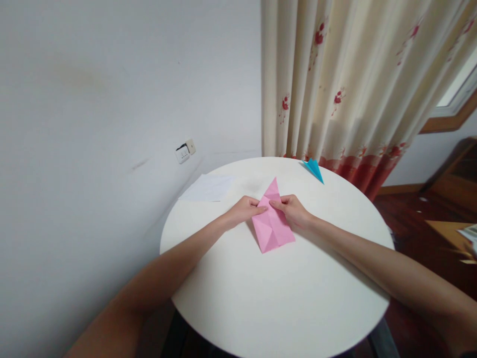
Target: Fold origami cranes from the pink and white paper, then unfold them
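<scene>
A pink sheet of paper (271, 229), folded to a point at its far end and marked with creases, is held over the middle of the round white table (283, 303). My left hand (244, 210) pinches its left edge, thumb on top and fingers underneath. On the opposite edge my right hand (292, 210) grips the paper the same way, its thumb pressing near the middle. The fingers beneath the paper are partly hidden. The near end of the sheet spreads wider and tilts toward me.
A folded blue paper plane (313, 169) lies at the table's far right edge. White sheets (207, 188) rest at the far left, by the wall with a socket (182, 153). A flowered curtain (335, 79) hangs behind the table. Papers (470, 233) are at the far right.
</scene>
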`<action>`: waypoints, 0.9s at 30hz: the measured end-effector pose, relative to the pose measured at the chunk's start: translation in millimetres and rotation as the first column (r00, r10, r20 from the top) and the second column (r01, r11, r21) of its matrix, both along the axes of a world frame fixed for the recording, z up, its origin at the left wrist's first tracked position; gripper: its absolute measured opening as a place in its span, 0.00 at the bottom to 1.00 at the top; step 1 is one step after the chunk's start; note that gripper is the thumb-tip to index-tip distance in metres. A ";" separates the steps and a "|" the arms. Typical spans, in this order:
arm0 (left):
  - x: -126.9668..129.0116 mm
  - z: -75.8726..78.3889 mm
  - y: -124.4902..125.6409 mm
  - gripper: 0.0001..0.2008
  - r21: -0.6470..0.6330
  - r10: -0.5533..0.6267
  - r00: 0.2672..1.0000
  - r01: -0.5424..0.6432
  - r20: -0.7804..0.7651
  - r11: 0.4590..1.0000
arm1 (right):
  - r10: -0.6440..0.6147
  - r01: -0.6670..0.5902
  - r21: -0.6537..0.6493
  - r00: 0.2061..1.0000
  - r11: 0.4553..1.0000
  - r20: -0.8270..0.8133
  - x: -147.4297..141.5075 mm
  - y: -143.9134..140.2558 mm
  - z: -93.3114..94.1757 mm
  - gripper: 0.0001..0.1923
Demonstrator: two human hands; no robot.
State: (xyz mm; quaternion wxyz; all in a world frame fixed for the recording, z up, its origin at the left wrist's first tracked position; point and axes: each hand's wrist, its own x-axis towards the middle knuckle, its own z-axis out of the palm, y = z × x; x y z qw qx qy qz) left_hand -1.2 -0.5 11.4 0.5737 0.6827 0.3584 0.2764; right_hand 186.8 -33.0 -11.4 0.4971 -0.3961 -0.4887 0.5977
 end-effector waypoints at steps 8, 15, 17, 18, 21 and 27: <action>3.9 5.8 -4.6 0.23 0.004 0.027 0.995 -0.027 0.098 1.000 | 0.105 -0.119 0.055 0.971 0.991 0.215 -4.9 -9.2 0.8 0.21; 5.2 2.6 -1.6 0.20 -0.037 0.139 0.975 -0.134 0.175 0.990 | 0.116 -0.137 0.054 0.951 0.989 0.286 -5.6 -7.8 -3.1 0.19; 5.4 3.1 0.3 0.19 -0.037 0.170 0.965 -0.166 0.200 0.985 | 0.128 -0.149 0.051 0.948 0.987 0.292 -5.4 -8.1 -3.7 0.18; 5.4 3.7 1.0 0.19 -0.035 0.182 0.960 -0.179 0.213 0.983 | 0.133 -0.154 0.050 0.946 0.987 0.294 -5.4 -8.4 -3.7 0.18; 4.9 5.8 2.0 0.19 -0.025 0.206 0.949 -0.206 0.238 0.978 | 0.138 -0.158 0.045 0.945 0.986 0.296 -5.4 -9.6 -2.9 0.18; 1.9 9.1 5.9 0.20 -0.017 0.288 0.908 -0.297 0.305 0.955 | 0.181 -0.209 0.043 0.920 0.977 0.347 -3.8 -12.1 1.3 0.18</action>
